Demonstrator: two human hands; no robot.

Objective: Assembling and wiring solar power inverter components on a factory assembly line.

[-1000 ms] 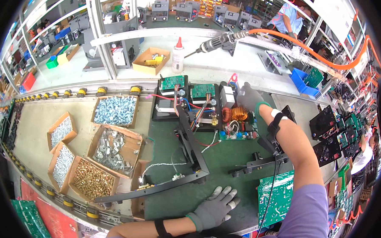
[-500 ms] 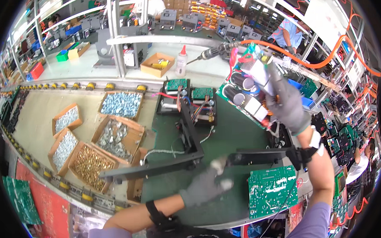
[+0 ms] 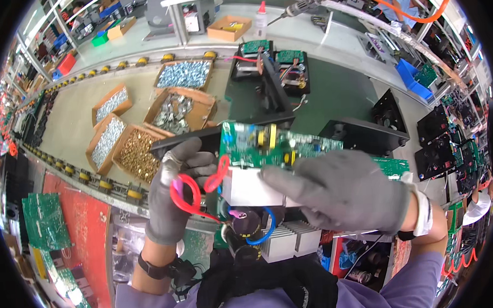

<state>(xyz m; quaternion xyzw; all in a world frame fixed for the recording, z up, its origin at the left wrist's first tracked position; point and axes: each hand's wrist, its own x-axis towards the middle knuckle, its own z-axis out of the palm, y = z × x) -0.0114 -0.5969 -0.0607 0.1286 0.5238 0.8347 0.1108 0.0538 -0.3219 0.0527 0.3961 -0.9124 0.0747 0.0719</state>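
The large circuit board [image 3: 253, 153] is held tilted close in front of me, with green electronics on top and silver heat sinks [image 3: 251, 188], black capacitors and a blue wire on the near side. My right hand [image 3: 347, 191], in a grey glove, grips it by a heat sink, forefinger stretched over the metal. Beside the board's left end, my gloved left hand [image 3: 174, 193] has loosely curled fingers standing apart from the thumb. Looped red wires [image 3: 191, 203] from the board hang across the front of this hand; no firm grip on them shows.
Cardboard boxes of screws [image 3: 183, 74] and a box of metal clips [image 3: 173, 110] stand on the left. Black housings [image 3: 361, 135] lie behind the board on the green mat [image 3: 345, 89]. A power screwdriver [image 3: 300, 7] hangs at the back near a white bottle [image 3: 260, 22].
My right hand has brought the circuit board from the far right to close in front of me. My left hand has moved left and up beside its red wires. The view has shifted.
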